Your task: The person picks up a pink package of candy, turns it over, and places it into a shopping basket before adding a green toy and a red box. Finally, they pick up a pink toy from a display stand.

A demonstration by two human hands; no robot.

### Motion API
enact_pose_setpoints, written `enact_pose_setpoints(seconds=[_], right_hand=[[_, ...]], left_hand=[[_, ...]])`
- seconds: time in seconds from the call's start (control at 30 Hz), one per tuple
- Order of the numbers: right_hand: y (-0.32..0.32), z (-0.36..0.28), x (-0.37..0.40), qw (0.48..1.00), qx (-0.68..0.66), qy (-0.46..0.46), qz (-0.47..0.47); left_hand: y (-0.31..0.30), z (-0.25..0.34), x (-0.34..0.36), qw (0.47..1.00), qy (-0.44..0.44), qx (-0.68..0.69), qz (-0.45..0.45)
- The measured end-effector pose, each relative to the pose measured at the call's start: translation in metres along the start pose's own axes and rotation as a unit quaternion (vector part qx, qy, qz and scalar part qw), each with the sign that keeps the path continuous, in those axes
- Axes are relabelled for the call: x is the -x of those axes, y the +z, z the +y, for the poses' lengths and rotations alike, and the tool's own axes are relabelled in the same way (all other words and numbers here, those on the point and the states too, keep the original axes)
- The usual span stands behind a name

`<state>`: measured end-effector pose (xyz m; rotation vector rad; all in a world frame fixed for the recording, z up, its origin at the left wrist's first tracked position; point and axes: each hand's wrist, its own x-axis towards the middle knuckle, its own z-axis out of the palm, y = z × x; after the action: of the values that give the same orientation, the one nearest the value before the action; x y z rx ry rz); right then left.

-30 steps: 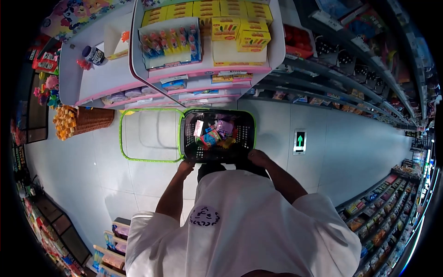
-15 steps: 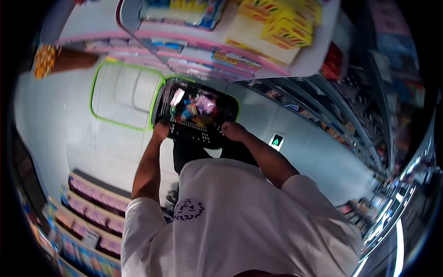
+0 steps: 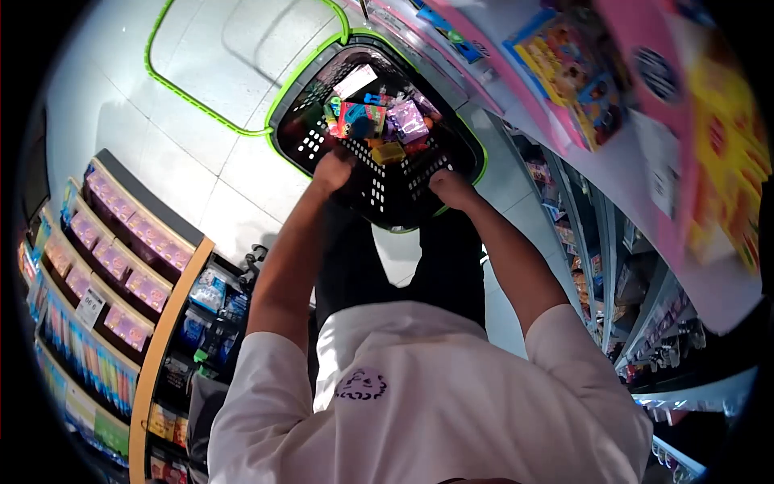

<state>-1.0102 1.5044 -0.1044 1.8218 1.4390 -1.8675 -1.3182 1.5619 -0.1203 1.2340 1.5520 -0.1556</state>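
A black shopping basket (image 3: 379, 189) with a green rim hangs in front of my legs. Closed round its near left edge is my left hand (image 3: 333, 171). My right hand (image 3: 451, 189) grips the near right edge, its fingers curled. Inside lie several small packets, among them a purple one (image 3: 408, 121), a red and green one (image 3: 361, 119), a yellow one (image 3: 389, 153) and a white card or box (image 3: 355, 81). The green handle (image 3: 193, 95) is folded out past the far left side of the basket. The fingertips of both hands are partly hidden.
A pink-edged shelf (image 3: 645, 153) with yellow boxes stands close at the right, over lower shelves (image 3: 576, 242) of goods. At the left is a rack (image 3: 121, 242) of purple packets with a wooden side panel (image 3: 165, 355). Pale floor tiles (image 3: 185, 161) lie beyond.
The view has turned and come nearer to the basket, which now appears larger and higher. The pink shelf has shifted to the right side, and more of the left rack shows. Both hands still hold the basket.
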Motion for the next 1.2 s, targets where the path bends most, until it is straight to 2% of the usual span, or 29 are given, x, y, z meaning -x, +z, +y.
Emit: enact_pose_setpoints(seconds=[0.07,0.13,0.2,0.27,0.3,0.4,0.43,0.47,0.53,0.63,0.67,0.7,0.77,0.8,0.87,0.93,1.0,1.03,1.1,1.13,1.17,1.2], right_hand=[[0.005,-0.002,-0.032,1.000,0.005,-0.025,0.010],[0.007,-0.007,-0.060,1.000,0.015,-0.001,-0.008],[0.017,-0.001,-0.099,0.999,0.025,0.019,-0.024],[0.027,0.013,-0.136,0.993,0.119,-0.025,-0.006],[0.031,0.018,-0.150,0.992,0.120,-0.022,-0.012],[0.042,0.012,-0.183,0.992,0.124,-0.006,-0.009],[0.043,0.007,-0.190,0.993,0.116,-0.005,-0.022],[0.046,0.004,-0.197,0.994,0.107,-0.003,-0.035],[0.056,0.003,-0.203,0.995,0.093,0.013,-0.036],[0.059,-0.003,-0.196,0.995,0.075,0.044,-0.039],[0.061,-0.004,-0.192,0.995,0.072,0.055,-0.045],[0.062,-0.007,-0.188,0.991,0.105,0.073,-0.048],[0.072,0.008,-0.183,0.989,0.115,0.071,-0.065],[0.076,0.017,-0.182,0.986,0.127,0.067,-0.080],[0.080,0.024,-0.172,0.991,0.091,0.078,-0.064],[0.082,0.029,-0.163,0.992,0.067,0.076,-0.075],[0.080,0.031,-0.156,0.996,0.052,0.051,-0.054],[0.079,0.031,-0.155,0.996,0.059,0.037,-0.046],[0.076,0.029,-0.150,0.997,0.062,0.021,-0.037],[0.072,0.026,-0.146,0.997,0.049,0.053,-0.039],[0.068,0.023,-0.141,0.995,0.037,0.084,-0.040],[0.063,0.018,-0.132,0.996,0.035,0.078,-0.033]], left_hand=[[-0.016,0.006,-0.031,0.997,0.010,-0.062,-0.038],[-0.003,-0.040,-0.084,0.991,0.023,-0.129,-0.032],[-0.003,-0.043,-0.101,0.995,0.011,-0.093,0.023],[-0.007,-0.049,-0.124,0.989,0.012,-0.142,-0.032],[-0.008,-0.049,-0.135,0.985,-0.020,-0.154,-0.070],[0.024,-0.093,-0.185,0.976,-0.042,-0.210,-0.035],[0.024,-0.087,-0.189,0.971,-0.075,-0.219,-0.061],[0.023,-0.078,-0.191,0.970,-0.076,-0.220,-0.065],[0.027,-0.069,-0.198,0.967,-0.157,-0.196,-0.044],[0.046,-0.096,-0.226,0.985,-0.117,-0.126,-0.013],[0.049,-0.098,-0.228,0.991,-0.088,-0.097,0.008],[0.050,-0.098,-0.228,0.992,-0.086,-0.097,0.006],[0.046,-0.089,-0.218,0.991,-0.083,-0.079,0.074],[0.045,-0.086,-0.218,0.991,-0.079,-0.077,0.076],[0.051,-0.093,-0.225,0.989,-0.105,-0.010,0.102],[0.068,-0.117,-0.237,0.987,-0.110,-0.018,0.112],[0.095,-0.165,-0.259,0.995,0.055,0.039,0.078],[0.075,-0.121,-0.232,0.999,-0.018,-0.021,0.019],[0.079,-0.101,-0.213,0.998,-0.023,-0.043,0.034],[0.076,-0.091,-0.203,0.997,-0.025,-0.063,0.049],[0.073,-0.082,-0.187,0.999,-0.034,-0.004,0.041],[0.067,-0.071,-0.169,0.996,-0.014,0.008,0.082]])
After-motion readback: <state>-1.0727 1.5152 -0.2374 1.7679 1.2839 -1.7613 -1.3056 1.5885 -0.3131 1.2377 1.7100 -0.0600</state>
